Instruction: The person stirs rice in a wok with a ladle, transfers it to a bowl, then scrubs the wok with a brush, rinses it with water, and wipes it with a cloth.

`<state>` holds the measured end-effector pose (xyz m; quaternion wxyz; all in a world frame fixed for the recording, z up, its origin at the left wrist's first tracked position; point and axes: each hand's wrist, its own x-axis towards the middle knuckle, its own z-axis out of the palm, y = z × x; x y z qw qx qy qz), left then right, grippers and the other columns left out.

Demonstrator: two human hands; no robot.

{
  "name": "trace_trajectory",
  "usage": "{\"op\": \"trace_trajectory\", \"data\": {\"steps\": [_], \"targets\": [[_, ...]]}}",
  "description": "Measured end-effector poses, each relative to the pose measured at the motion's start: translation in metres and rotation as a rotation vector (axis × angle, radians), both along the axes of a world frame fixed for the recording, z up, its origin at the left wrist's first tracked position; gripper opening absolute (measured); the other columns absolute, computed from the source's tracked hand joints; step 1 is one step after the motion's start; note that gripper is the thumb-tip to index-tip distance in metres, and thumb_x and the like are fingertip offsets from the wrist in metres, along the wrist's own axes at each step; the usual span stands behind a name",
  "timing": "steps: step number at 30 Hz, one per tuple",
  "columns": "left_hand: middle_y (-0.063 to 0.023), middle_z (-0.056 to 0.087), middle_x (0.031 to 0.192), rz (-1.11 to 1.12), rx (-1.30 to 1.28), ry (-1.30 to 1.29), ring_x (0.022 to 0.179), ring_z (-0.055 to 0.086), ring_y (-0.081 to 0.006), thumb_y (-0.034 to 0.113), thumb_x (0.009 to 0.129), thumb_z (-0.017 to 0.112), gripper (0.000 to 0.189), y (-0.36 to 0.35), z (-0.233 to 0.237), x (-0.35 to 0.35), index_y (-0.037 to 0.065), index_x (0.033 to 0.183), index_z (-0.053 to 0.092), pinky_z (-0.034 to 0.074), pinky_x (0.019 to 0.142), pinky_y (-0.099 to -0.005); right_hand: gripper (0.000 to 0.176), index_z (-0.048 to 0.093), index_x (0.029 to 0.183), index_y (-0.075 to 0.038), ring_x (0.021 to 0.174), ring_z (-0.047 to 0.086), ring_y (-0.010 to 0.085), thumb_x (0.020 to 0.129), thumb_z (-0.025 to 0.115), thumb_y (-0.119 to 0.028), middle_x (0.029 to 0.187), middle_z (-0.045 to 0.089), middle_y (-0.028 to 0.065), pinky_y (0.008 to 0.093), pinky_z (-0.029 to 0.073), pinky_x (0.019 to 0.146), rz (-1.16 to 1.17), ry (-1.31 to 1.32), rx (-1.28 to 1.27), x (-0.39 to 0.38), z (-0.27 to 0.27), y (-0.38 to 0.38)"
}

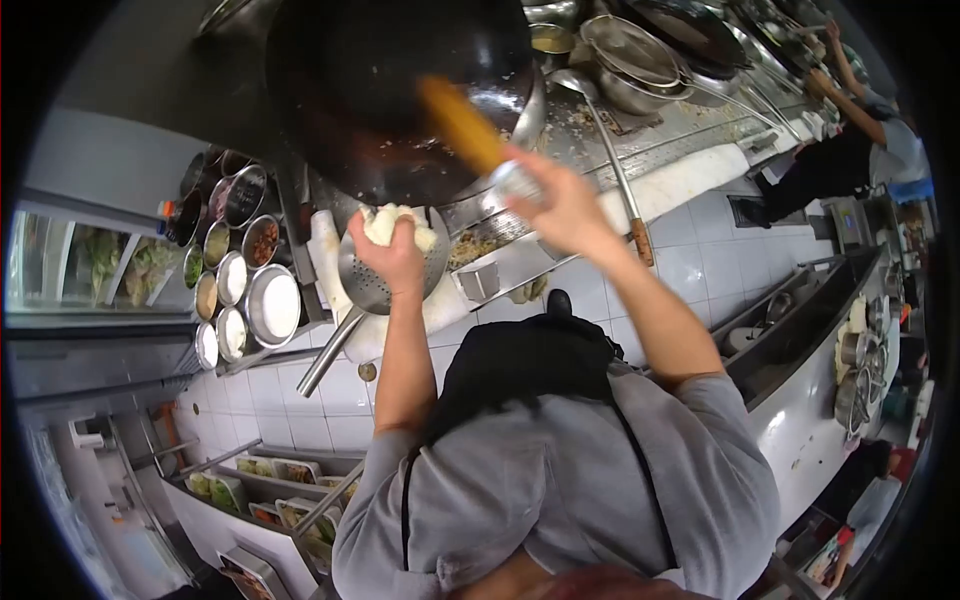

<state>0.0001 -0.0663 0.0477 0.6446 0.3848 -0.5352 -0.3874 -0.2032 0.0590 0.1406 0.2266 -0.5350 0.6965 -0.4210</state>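
My left hand (398,255) is closed on a crumpled white cloth (393,226), above a perforated metal strainer (368,285) whose handle points toward the lower left. My right hand (563,208) grips a blurred brush-like tool (465,127) with a yellow-orange far part and a whitish part near my fingers. That tool reaches over the near right side of a large dark wok (370,110). Small pale food bits lie inside the wok.
Metal bowls of ingredients (272,305) stand at the left. A long-handled ladle (612,150) lies right of the wok, near stacked strainers (630,50). A rolled white towel (690,182) lines the counter edge. A co-worker (860,140) stands at the upper right.
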Motion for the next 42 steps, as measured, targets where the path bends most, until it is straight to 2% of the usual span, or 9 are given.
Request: {"op": "trace_trajectory", "data": {"steps": [4,10,17,25,28,33,36,40,42], "targets": [[-0.0083,0.060,0.094,-0.021,-0.002,0.017,0.082,0.062,-0.0160,-0.002,0.075,0.067,0.042,-0.002,0.003,-0.002,-0.004,0.114,0.050,0.052,0.075,-0.0291,0.063,0.051,0.145,-0.018,0.098,0.068,0.0433,0.086,0.070,-0.024,0.108,0.070,0.0254,0.0449,0.054,0.089,0.179,0.151,0.292,0.045,0.025,0.001],[-0.0076,0.058,0.096,-0.010,-0.010,-0.018,0.083,0.060,-0.0156,-0.002,0.076,0.066,0.040,-0.005,0.006,0.003,-0.003,0.113,0.050,0.052,0.077,-0.0297,0.067,0.047,0.147,-0.015,0.091,0.070,0.0417,0.084,0.069,-0.023,0.097,0.071,0.0248,0.0488,0.054,0.087,-0.151,0.441,0.403,-0.068,-0.022,0.039],[-0.0083,0.057,0.098,-0.034,0.038,-0.016,0.085,0.059,-0.0160,-0.002,0.075,0.066,0.038,0.001,0.019,-0.003,-0.003,0.111,0.052,0.051,0.078,-0.0300,0.065,0.049,0.145,-0.022,0.095,0.067,0.0446,0.083,0.069,-0.024,0.099,0.071,0.0242,0.0517,0.053,0.086,-0.328,0.327,-0.295,-0.074,0.046,-0.065],[-0.0098,0.055,0.100,0.040,-0.058,-0.098,0.090,0.057,-0.0191,-0.003,0.073,0.067,0.042,0.005,0.018,-0.005,-0.005,0.113,0.055,0.049,0.083,-0.0339,0.060,0.057,0.138,-0.016,0.101,0.068,0.0409,0.081,0.072,-0.027,0.110,0.071,0.0213,0.0449,0.054,0.092,-0.178,0.093,0.158,-0.065,0.003,-0.048],[-0.0102,0.057,0.103,0.045,-0.125,-0.218,0.090,0.060,-0.0186,-0.002,0.074,0.067,0.045,0.005,0.009,-0.003,-0.006,0.117,0.053,0.051,0.083,-0.0325,0.068,0.050,0.147,-0.021,0.068,0.069,0.0261,0.083,0.075,-0.022,0.099,0.073,0.0214,0.0380,0.055,0.070,-0.013,0.106,-0.211,-0.010,-0.010,-0.049],[-0.0112,0.060,0.103,0.031,-0.081,-0.105,0.088,0.062,-0.0195,-0.001,0.075,0.067,0.048,0.009,0.016,-0.008,-0.007,0.120,0.052,0.052,0.082,-0.0320,0.062,0.051,0.145,-0.024,0.076,0.071,0.0374,0.086,0.069,-0.025,0.083,0.072,0.0203,0.0451,0.056,0.076,-0.215,0.201,0.124,-0.061,-0.077,-0.057],[-0.0090,0.059,0.099,0.057,-0.019,0.004,0.084,0.060,-0.0171,-0.005,0.073,0.066,0.045,0.018,0.027,-0.018,-0.005,0.116,0.053,0.051,0.080,-0.0304,0.063,0.050,0.146,-0.024,0.079,0.071,0.0380,0.086,0.070,-0.026,0.092,0.073,0.0201,0.0460,0.056,0.079,-0.286,0.162,0.320,-0.097,-0.031,-0.007],[-0.0106,0.062,0.098,0.053,0.002,-0.020,0.085,0.063,-0.0169,-0.005,0.075,0.066,0.046,0.017,0.024,-0.017,-0.006,0.119,0.052,0.054,0.081,-0.0311,0.064,0.051,0.146,-0.025,0.076,0.071,0.0344,0.085,0.071,-0.026,0.082,0.072,0.0210,0.0457,0.054,0.073,-0.013,0.285,0.048,-0.041,-0.039,0.002],[-0.0113,0.063,0.099,0.068,0.032,-0.016,0.085,0.063,-0.0176,-0.005,0.075,0.066,0.047,0.018,0.024,-0.018,-0.007,0.120,0.051,0.054,0.080,-0.0314,0.064,0.047,0.148,-0.026,0.081,0.070,0.0390,0.088,0.067,-0.031,0.080,0.070,0.0226,0.0470,0.055,0.081,0.129,0.252,0.252,-0.044,-0.052,-0.003]]}}
